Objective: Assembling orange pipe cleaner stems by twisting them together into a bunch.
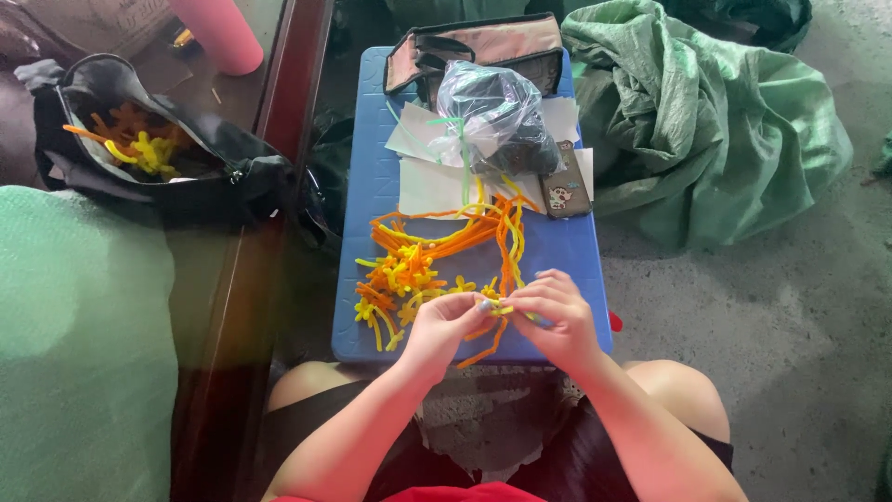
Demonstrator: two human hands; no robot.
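A small piece of yellow and orange pipe cleaner (497, 311) sits pinched between both hands, just below the middle of the frame, over the near edge of the blue desk (372, 186). The left hand (444, 327) has its fingers closed narrow on one end; the right hand (555, 318) curls its fingers around the other end, and an orange tail hangs down between them. Such a stem looks light, soft on the outside and bendable, likely with a wire core that keeps whatever bend it is given, so it is best held close to the spot being twisted, with fingertips rather than the whole palm.

Just above the hands lies a loose heap of orange and yellow stems (437, 256), some long and curved, some already bent into small shapes. Further up the desk are white paper sheets (432, 181), a clear plastic bag (492, 116) with dark contents, a phone (565, 186) and a tan pouch (483, 46). At upper left a black bag (139, 139) holds more stems beside a pink cylinder (218, 33). A green sack (706, 121) is crumpled at upper right on the concrete floor (799, 353).
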